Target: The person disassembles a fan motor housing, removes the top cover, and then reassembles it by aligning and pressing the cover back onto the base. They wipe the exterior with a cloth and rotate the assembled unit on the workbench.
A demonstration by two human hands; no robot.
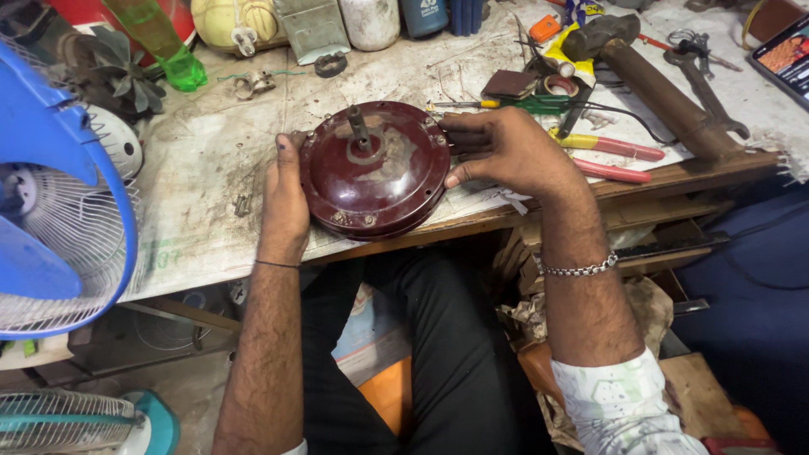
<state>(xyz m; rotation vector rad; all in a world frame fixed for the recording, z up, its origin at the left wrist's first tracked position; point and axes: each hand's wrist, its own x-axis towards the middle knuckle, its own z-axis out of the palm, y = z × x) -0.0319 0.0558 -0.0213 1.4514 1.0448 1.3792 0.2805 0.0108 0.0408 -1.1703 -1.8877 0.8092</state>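
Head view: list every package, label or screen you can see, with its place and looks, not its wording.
Phone screen: far right edge of the bench, dark frame, lit with an orange and red picture.
Blue container: back edge of the bench, cylindrical, with a pale mark.
White canister: to its left, round, plain off-white.
Yellow packet: behind the hammer, flat.

Motor housing: dark maroon, with dull grey-brown patches round the shaft. Bench: off-white sheet, smeared grey-black. Bottle at far left corner: translucent green. Fan off the left edge: blue frame, white grille. Pliers near the right edge: red handles, one with a yellow band. Screwdriver: green handle. Hammer: brown handle, dark head. Right cuff: white, pale printed pattern.
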